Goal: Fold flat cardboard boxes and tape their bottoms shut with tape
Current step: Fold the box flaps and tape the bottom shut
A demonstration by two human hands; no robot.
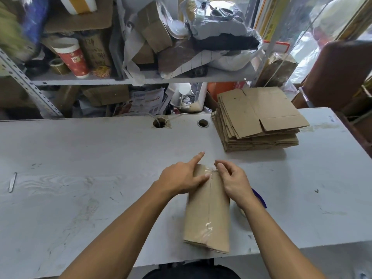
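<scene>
Fingers of the left hand are lying flat, pinning the box to the table, while the right hand is pinching the tape end, likely to smooth it over the seam.

tape roll: mostly hidden behind right hand | box far end: covered by both hands

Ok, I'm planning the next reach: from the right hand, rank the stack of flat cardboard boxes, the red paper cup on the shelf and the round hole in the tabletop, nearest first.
From the right hand:
1. Round hole in the white tabletop, ahead, slightly left.
2. Stack of flat brown cardboard boxes, ahead to the right; close to the hole's rank.
3. Red paper cup, far left on the shelf.
</scene>
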